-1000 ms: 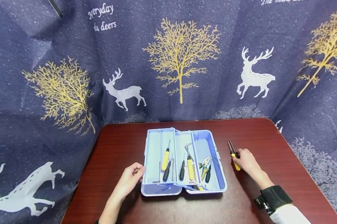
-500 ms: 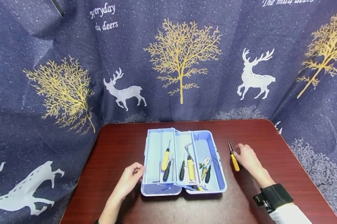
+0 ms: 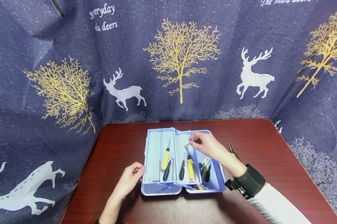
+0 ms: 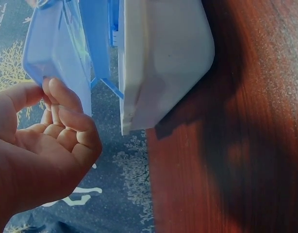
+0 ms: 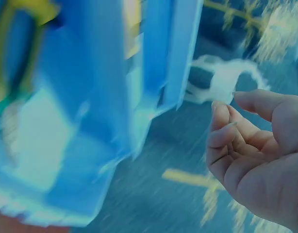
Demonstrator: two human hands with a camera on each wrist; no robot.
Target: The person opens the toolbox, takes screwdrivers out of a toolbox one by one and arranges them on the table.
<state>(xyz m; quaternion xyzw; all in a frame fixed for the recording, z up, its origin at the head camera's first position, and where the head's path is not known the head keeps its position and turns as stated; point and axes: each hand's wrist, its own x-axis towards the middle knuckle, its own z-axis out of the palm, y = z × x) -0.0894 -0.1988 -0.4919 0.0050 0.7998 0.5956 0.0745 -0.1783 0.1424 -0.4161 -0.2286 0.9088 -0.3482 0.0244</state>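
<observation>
A light blue toolbox (image 3: 220, 174) stands unfolded on the table, its stepped trays spread to the left. My left hand (image 3: 131, 179) is at its left side, and thumb and forefinger pinch the edge of the outer tray (image 4: 37, 58) in the left wrist view. My right hand (image 3: 209, 145) hovers over the box's right half, near a hex key (image 3: 187, 145); its thumb and bent fingers hold nothing. In the trays lie yellow screwdrivers (image 3: 165, 160), black screwdrivers (image 3: 167, 172) and several hex keys. Pliers (image 3: 204, 169) lie in the deep compartment, partly shaded by my arm.
Right of the box lies a tool with a dark, narrow front end (image 3: 231, 148); my right forearm hides its yellow handle. A dark printed curtain (image 3: 163, 112) hangs behind the red-brown table (image 3: 123, 137).
My right hand has come away from the yellow-handled tool at the right and moved left, over the toolbox. The tool stays on the table. My left hand has stayed in place.
</observation>
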